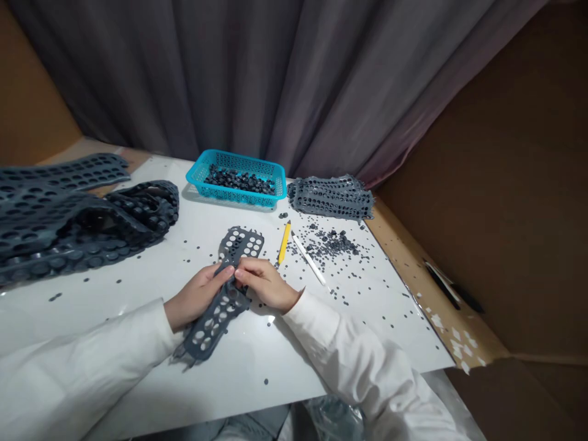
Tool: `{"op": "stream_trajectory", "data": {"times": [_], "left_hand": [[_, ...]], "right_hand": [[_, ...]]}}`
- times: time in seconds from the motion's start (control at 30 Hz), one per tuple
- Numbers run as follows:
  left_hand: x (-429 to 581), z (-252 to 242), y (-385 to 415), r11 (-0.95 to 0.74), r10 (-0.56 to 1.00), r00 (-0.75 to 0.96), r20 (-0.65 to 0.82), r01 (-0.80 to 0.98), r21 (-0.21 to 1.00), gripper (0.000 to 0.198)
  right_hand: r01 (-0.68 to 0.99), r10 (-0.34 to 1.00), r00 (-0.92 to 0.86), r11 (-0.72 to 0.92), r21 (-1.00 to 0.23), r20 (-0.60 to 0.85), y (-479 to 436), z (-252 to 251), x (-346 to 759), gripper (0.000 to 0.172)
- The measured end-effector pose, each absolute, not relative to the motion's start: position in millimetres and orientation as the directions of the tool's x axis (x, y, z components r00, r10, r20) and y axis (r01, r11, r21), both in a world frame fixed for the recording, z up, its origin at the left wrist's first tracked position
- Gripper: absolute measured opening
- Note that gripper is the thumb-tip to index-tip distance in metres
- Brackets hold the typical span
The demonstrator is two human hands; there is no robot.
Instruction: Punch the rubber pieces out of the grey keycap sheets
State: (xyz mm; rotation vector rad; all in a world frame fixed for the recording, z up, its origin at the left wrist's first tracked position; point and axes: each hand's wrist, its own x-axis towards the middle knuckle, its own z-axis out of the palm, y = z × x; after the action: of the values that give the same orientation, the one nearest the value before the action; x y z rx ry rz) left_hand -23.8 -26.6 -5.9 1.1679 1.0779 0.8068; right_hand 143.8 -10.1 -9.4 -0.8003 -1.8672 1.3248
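Observation:
A dark grey perforated rubber sheet (209,334), a long strip with rows of round holes, slants above the white tabletop. My left hand (198,295) grips its left edge near the middle, thumb on top. From the other side my right hand (264,282) pinches the strip close to the left thumb; any small piece between those fingertips is hidden. Some holes at the strip's far end look filled with dark rubber, while many others show white through them. A yellow pen-shaped tool (284,243) and a white one (309,260) lie right of my right hand.
A blue basket (236,197) with small dark pieces stands at the back. Larger perforated sheets (87,223) are heaped on the left. A stack of strips (331,197) lies back right, near scattered dark bits (337,244). A black pen-like tool (441,285) rests on the cardboard.

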Motion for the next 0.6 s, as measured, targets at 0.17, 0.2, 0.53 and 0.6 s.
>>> {"op": "stream_trajectory", "data": {"times": [0.17, 0.2, 0.53, 0.6], "left_hand": [[-16.8, -3.3, -18.4, 0.463, 0.866, 0.294, -0.403, -0.172, 0.87, 0.032], [-16.3, -2.2, -17.1, 0.482, 0.859, 0.292, -0.421, -0.181, 0.858, 0.032], [-16.4, 6.8, -16.8, 0.544, 0.828, 0.266, -0.494, -0.165, 0.823, 0.034], [-16.3, 7.3, -17.5, 0.551, 0.824, 0.265, -0.501, -0.171, 0.817, 0.032]], "right_hand": [[-0.051, 0.913, -0.394, 0.094, -0.994, 0.106, -12.6, -21.9, 135.5, 0.034], [-0.078, 0.92, -0.383, 0.062, -0.995, 0.087, -13.0, -23.2, 134.6, 0.033], [-0.223, 0.942, -0.335, -0.05, -0.973, 0.028, -17.4, -25.5, 132.4, 0.029], [-0.225, 0.944, -0.33, -0.053, -0.973, 0.025, -18.4, -24.2, 132.6, 0.029]]}}
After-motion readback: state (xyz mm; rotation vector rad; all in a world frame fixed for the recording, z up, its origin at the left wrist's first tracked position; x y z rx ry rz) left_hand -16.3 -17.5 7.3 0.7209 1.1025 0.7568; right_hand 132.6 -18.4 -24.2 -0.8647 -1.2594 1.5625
